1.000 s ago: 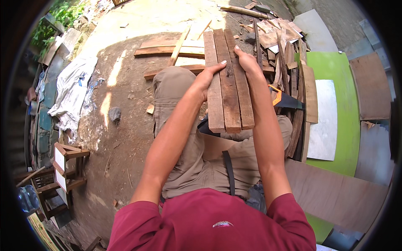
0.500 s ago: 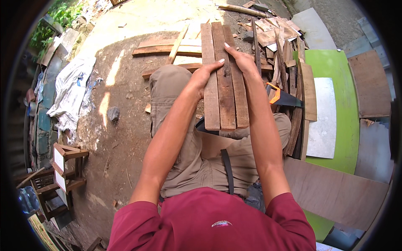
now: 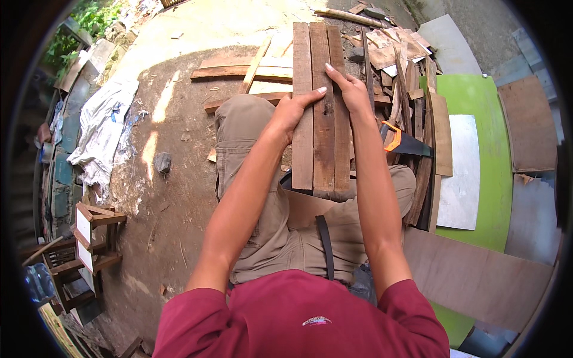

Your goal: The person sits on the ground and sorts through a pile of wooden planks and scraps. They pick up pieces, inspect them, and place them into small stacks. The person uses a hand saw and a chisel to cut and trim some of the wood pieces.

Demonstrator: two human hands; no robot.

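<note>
The left hand (image 3: 290, 112) grips three wooden battens from their left side, its thumb laid across the left batten (image 3: 302, 149) with the tip on the middle batten (image 3: 323, 152). The right hand (image 3: 353, 94) clasps the same set from the right, its thumb crossing the right batten (image 3: 342, 143) and its tip near the seam with the middle one. The fingers beneath are mostly hidden. The three lengths are held side by side, running away from the body, above the lap; their near ends are almost level, and the middle one has a dark knot.

Below them are khaki trousers (image 3: 245, 128), the left knee raised, with a black strap (image 3: 325, 244) between the thighs. Just right of the right forearm is a handsaw (image 3: 412, 145) with an orange-edged handle and a dark blade, beside a heap of scrap wood (image 3: 399, 53). Further right, a silvery sheet (image 3: 458, 179) lies on a lime-green panel (image 3: 496, 179), with a plywood board (image 3: 477, 274) nearer the body.

Beyond the left knee, planks (image 3: 224, 72) lie on the dirt floor (image 3: 155, 221). To the left are a grey stone (image 3: 162, 161), a crumpled white cloth (image 3: 104, 131), a small wooden frame (image 3: 110, 262) and a clear plastic bottle (image 3: 39, 283).
</note>
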